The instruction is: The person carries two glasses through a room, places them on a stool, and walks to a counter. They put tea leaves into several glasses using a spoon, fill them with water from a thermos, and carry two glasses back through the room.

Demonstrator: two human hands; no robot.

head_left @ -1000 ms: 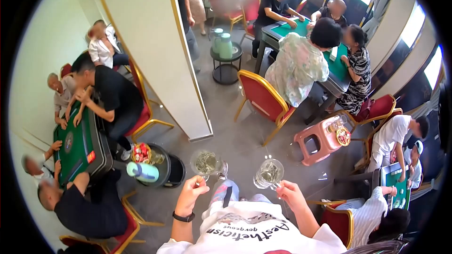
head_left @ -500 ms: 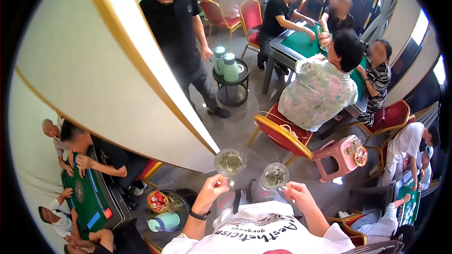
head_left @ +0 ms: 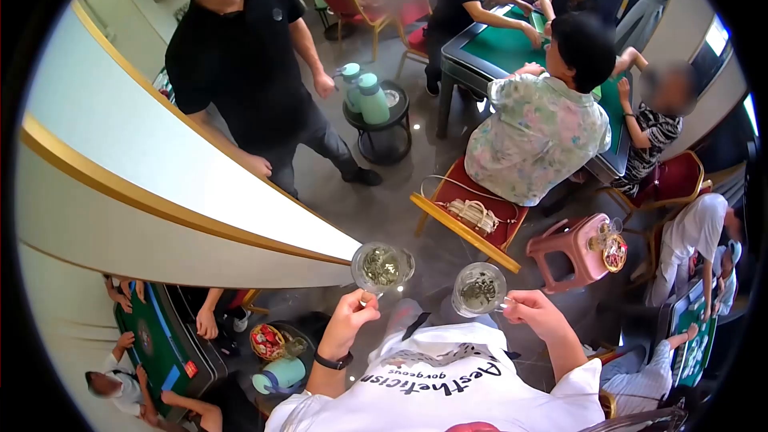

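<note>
My left hand (head_left: 350,320) grips a clear glass of tea (head_left: 381,266) by its handle, held out in front of my chest. In my right hand (head_left: 534,314) is a second glass of tea (head_left: 479,289), also held by the handle, a little lower and to the right. Both glasses hold pale liquid with leaves. A black band sits on my left wrist (head_left: 332,361). A person in black (head_left: 244,64) stands ahead, beside the white partition wall (head_left: 128,184).
A person in a floral top (head_left: 540,132) sits on a red chair (head_left: 472,220) at a green game table (head_left: 512,48). A pink stool (head_left: 576,250) stands at right. A small round stand holds green flasks (head_left: 364,96). Another game table (head_left: 156,340) is at lower left.
The view has moved forward past the partition. The person in black is now closer, the seated floral-top person nearer, and both glasses have stayed held out in front.
</note>
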